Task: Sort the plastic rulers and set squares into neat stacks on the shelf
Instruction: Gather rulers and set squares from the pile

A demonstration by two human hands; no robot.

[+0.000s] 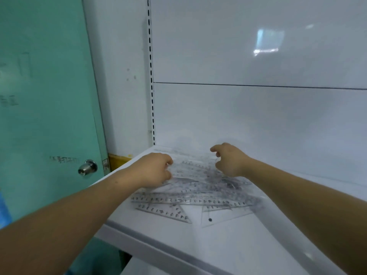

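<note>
Near edge of the white shelf board (158, 245): I see no stack formed there. Just beyond, a clear plastic triangular set square (164, 212) lies flat, with a long clear plastic ruler (188, 201) lying just behind it. Farther in, a jumbled heap of clear rulers and set squares (224, 187) overlaps in all directions. My left hand (155, 169) curls its fingers onto the left end of a clear marked strip (193, 167) atop the heap. My right hand (230, 161) appears to pinch its right end, though blur limits certainty. Judgement: sorting has barely begun, and all pieces remain to be separated and stacked. Far left stands a teal door (49, 116).
</note>
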